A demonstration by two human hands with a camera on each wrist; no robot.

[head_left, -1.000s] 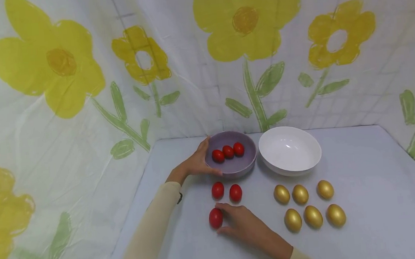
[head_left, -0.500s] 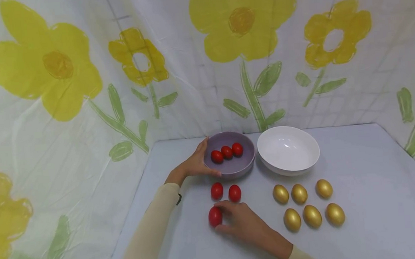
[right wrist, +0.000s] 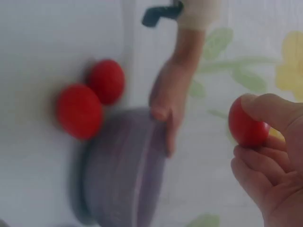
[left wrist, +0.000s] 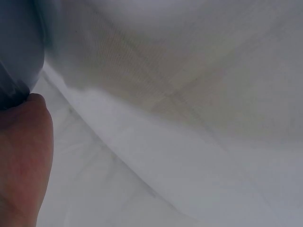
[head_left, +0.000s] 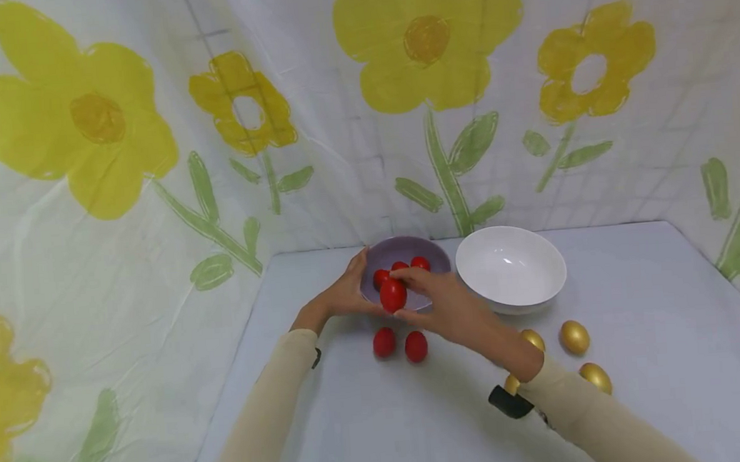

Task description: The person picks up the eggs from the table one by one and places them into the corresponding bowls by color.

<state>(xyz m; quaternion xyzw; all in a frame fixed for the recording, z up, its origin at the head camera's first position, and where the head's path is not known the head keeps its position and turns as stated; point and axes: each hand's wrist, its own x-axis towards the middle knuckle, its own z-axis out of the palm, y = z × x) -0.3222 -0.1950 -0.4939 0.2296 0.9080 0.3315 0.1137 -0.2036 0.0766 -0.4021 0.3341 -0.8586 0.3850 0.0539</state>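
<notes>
My right hand (head_left: 449, 304) pinches a red egg (head_left: 393, 295) between thumb and fingers, raised over the front of the purple bowl (head_left: 437, 253). Inside that bowl lie several red eggs, partly hidden by the held one. At the bowl's left side my left hand (head_left: 344, 296) grips it, thumb along the front and fingers toward the back. The left wrist view catches only part of this hand (left wrist: 23, 156) against the bowl wall (left wrist: 19, 47). Two more red eggs, one left (head_left: 384, 342) and one right (head_left: 416, 346), lie on the table in front of the bowl.
A white bowl (head_left: 511, 268) stands just right of the purple one. Several gold eggs (head_left: 574, 338) lie on the table at the right, some covered by my right forearm and sleeve (head_left: 588, 402). Behind the table hangs a flower-print curtain (head_left: 341, 190).
My right hand has lifted the front red egg off the table and carried it forward to above the purple bowl's near side. The left hand has stayed on the bowl.
</notes>
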